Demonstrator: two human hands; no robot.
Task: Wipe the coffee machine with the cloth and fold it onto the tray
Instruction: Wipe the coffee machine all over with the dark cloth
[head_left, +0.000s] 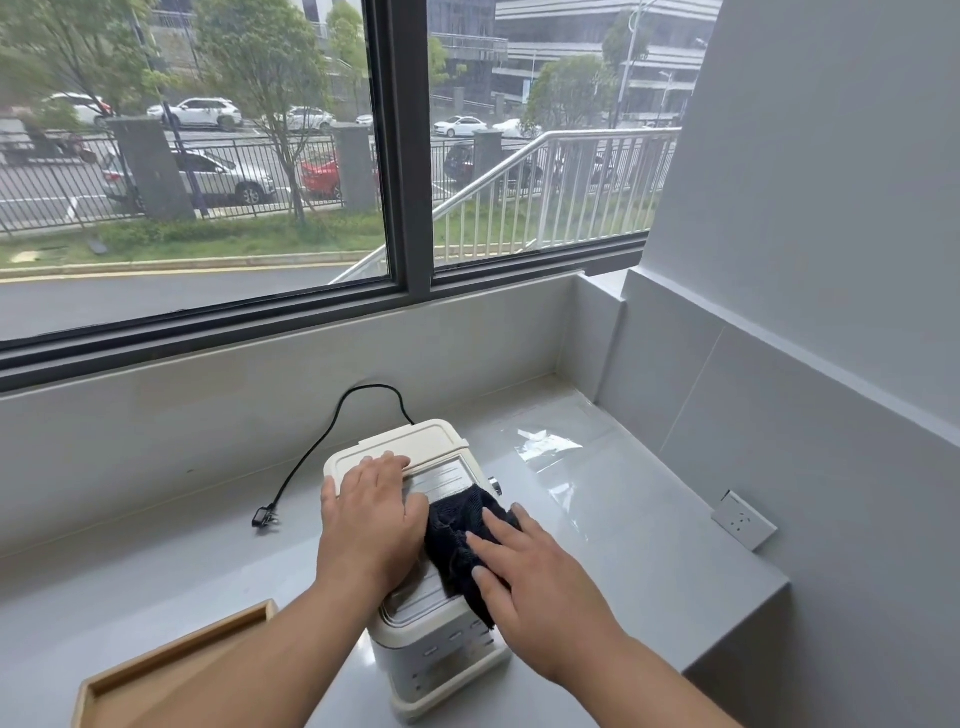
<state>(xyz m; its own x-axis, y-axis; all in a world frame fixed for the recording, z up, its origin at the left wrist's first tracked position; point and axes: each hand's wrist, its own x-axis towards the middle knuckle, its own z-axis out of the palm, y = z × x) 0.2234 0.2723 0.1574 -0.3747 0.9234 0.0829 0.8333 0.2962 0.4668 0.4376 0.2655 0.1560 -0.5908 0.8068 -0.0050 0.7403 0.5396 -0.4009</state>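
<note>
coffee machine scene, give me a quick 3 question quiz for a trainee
1. True or false: the cloth lies folded in the wooden tray.
2. Which of the hands presses the cloth on the coffee machine? A) left hand B) right hand
3. Fill in: the power plug lies loose on the ____.

Key: 1 false; 2 B; 3 counter.

Right hand (540, 582) presses black cloth (460, 540) onto coffee machine (426, 644) (left hand (371, 525) apparently steadying).
</note>
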